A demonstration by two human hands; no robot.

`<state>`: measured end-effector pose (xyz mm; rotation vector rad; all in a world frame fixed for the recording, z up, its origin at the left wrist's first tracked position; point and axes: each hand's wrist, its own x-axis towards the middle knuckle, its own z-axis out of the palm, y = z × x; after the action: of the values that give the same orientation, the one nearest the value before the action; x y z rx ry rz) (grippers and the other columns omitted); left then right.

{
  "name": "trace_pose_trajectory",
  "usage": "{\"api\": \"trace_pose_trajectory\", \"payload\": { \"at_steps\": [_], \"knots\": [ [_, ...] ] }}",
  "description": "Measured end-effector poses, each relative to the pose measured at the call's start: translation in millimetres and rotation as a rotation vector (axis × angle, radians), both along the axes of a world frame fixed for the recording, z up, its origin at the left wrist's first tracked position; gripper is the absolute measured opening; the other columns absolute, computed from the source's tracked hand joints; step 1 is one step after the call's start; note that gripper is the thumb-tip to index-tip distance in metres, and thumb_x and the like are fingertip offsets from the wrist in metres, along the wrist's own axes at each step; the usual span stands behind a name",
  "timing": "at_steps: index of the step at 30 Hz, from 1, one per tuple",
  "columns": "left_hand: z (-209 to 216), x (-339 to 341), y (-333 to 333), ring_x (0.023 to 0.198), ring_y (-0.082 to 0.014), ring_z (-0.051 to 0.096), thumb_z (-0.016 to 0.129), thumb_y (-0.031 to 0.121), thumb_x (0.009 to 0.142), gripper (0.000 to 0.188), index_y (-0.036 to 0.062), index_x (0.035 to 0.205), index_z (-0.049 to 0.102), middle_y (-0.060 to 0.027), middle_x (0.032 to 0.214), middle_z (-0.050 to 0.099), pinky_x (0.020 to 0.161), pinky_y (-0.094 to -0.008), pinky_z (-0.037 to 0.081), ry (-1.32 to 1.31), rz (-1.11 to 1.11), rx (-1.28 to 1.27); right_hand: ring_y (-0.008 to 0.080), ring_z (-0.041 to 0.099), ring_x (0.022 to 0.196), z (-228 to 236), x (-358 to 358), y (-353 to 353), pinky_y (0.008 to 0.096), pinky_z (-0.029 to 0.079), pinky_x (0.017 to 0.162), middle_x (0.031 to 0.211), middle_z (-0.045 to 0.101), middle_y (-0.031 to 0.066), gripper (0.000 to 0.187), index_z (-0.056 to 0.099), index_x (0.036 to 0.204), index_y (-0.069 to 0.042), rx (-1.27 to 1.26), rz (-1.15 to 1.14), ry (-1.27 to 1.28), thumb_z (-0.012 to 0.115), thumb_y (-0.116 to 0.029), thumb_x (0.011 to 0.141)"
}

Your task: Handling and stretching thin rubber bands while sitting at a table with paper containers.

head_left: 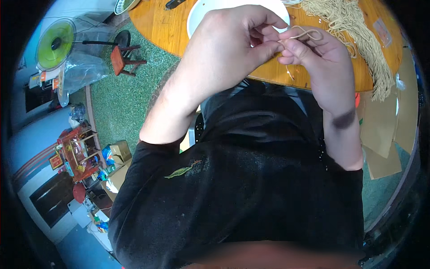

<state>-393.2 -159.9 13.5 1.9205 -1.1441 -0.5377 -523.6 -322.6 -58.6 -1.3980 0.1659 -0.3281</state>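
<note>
Over the near edge of the round wooden table, my two hands meet fingertip to fingertip. My left hand (228,47) is closed in a pinch, its thumb and finger at a thin beige cord (309,30). My right hand (329,67) grips the same cord between thumb and fingers, and a loop of it stands up above the knuckles. Below the fingertips a thin strand with a small pale tip (290,74) hangs down. The exact spot where the fingers pinch is partly hidden. Behind my left hand lies a white basin (195,20), largely covered by it.
A thick bundle of beige cords (358,27) spreads over the wooden table (156,22) at right and hangs off its edge. A dark-handled tool (174,4) lies at the back left. On the green floor stand a small wooden stool (118,60) and a green fan (56,45). Cardboard (380,125) lies at right.
</note>
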Motion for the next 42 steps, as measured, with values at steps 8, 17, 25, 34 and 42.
{"api": "trace_pose_trajectory", "payload": {
  "at_steps": [8, 17, 25, 34, 42],
  "knots": [
    [-7.1, -1.1, 0.2, 0.08, -0.0136, 0.071, 0.083, 0.001, 0.09, 0.024, -0.0025, 0.111, 0.073, -0.008, 0.09, 0.077, 0.075, -0.0289, 0.058, 0.014, 0.068, 0.064, 0.0157, 0.076, 0.096, -5.6, -6.2, -5.9, 0.0291, 0.062, 0.092, 0.108, 0.077, 0.0098, 0.018, 0.073, 0.118, 0.003, 0.038, 0.061, -0.012, 0.066, -0.008, 0.107],
    [-6.3, -1.1, -0.9, 0.082, -0.0101, 0.068, 0.078, -0.005, 0.092, 0.02, -0.0021, 0.11, 0.07, -0.0038, 0.089, 0.073, 0.077, -0.0272, 0.056, 0.151, 0.045, 0.038, 0.0121, 0.074, 0.092, -9.4, -9.2, -6.0, 0.0257, 0.06, 0.089, 0.105, 0.077, 0.0086, 0.016, 0.073, 0.118, 0.005, -0.048, 0.07, -0.035, 0.067, -0.003, 0.105],
    [-8.6, -1.4, 5.0, 0.083, -0.0104, 0.068, 0.079, -0.001, 0.092, 0.019, 0.0003, 0.108, 0.069, -0.0044, 0.091, 0.073, 0.074, -0.027, 0.054, 0.046, 0.025, -0.025, 0.0109, 0.074, 0.083, -9.4, -5.9, 3.5, 0.0247, 0.058, 0.071, 0.093, 0.077, 0.0054, 0.01, 0.08, 0.099, -0.004, -0.731, -0.291, -0.199, 0.082, -0.001, 0.09],
    [-29.3, 2.0, 8.7, 0.082, -0.0149, 0.075, 0.077, 0.012, 0.1, 0.02, 0.0002, 0.117, 0.077, -0.0069, 0.094, 0.079, 0.078, -0.0286, 0.062, 0.027, -0.056, -0.094, 0.021, 0.077, 0.084, -45.2, 6.0, 9.8, 0.0306, 0.063, 0.075, 0.102, 0.081, 0.0072, 0.015, 0.08, 0.095, -0.004, -1.006, -0.543, -0.647, 0.088, -0.001, 0.083],
    [-30.8, 5.8, 5.9, 0.086, -0.0123, 0.075, 0.075, 0.012, 0.103, 0.016, -0.001, 0.111, 0.078, -0.0075, 0.092, 0.078, 0.081, -0.0277, 0.061, 0.052, -0.083, -0.094, 0.0213, 0.077, 0.084, -54.2, 8.5, 9.2, 0.031, 0.063, 0.076, 0.103, 0.081, 0.0073, 0.018, 0.08, 0.099, -0.004, -1.012, -0.568, -0.703, 0.088, -0.001, 0.083]
  ]
}}
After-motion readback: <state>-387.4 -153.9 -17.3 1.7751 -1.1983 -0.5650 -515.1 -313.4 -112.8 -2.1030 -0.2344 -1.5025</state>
